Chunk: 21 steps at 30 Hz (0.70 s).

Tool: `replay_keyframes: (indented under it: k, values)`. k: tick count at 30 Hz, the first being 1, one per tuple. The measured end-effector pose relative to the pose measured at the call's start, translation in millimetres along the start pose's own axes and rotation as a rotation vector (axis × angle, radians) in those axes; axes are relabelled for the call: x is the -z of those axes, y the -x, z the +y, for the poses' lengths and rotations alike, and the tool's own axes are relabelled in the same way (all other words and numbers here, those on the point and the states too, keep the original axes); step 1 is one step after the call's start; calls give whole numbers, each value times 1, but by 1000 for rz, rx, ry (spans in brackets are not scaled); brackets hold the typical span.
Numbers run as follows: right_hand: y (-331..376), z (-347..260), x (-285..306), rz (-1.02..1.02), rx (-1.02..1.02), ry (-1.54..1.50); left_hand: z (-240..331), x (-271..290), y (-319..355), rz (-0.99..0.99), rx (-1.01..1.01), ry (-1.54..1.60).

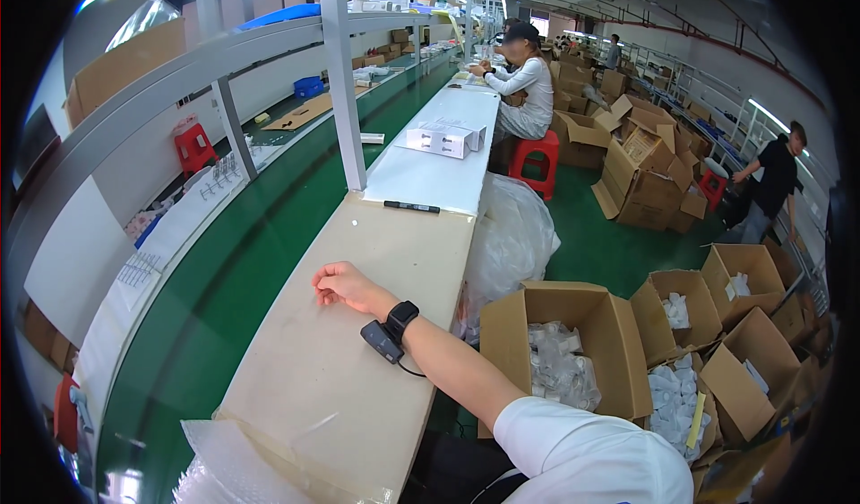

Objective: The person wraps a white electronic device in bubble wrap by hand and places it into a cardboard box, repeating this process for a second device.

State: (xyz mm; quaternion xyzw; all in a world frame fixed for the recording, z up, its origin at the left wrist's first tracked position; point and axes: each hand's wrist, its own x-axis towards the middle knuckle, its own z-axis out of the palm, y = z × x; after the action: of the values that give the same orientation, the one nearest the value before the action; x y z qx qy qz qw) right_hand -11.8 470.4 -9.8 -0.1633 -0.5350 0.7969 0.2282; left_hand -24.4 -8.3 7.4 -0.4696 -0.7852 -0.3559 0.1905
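Observation:
My right hand (348, 289) rests over the beige tabletop (358, 361), palm side turned to the left. Its fingers are loosely bent and a little apart, with nothing seen between them. A black band with a small dark device (383, 341) and a cable is strapped at the wrist. Beyond the hand a black marker pen (411, 206) lies across the seam with the white table section. A small white bit (355, 223) lies nearer to the hand. At the table's near end is a sheet of bubble wrap (228, 464). My left hand is out of view.
A white printed box (445, 138) stands farther up the table. A grey metal post (343, 83) rises at the left edge. Open cartons (627, 361) with plastic bags and white parts stand on the right, near a clear plastic sheet (515, 235). Other people sit and stand farther off.

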Motion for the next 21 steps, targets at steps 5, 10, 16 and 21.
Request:
replay_keyframes:
  k: [5,10,16,21]
  values:
    - [1,0,-1,2,-3,1,-58,-16,45,98,-12,67]
    - [1,-1,-12,15,9,-13,-121,-56,101,540,224,295]
    - [1,1,-8,14,20,6,-32,-2,18,-62,-332,-114]
    - [0,0,-16,-7,-7,4,-16,-5,15,-29,194,139]
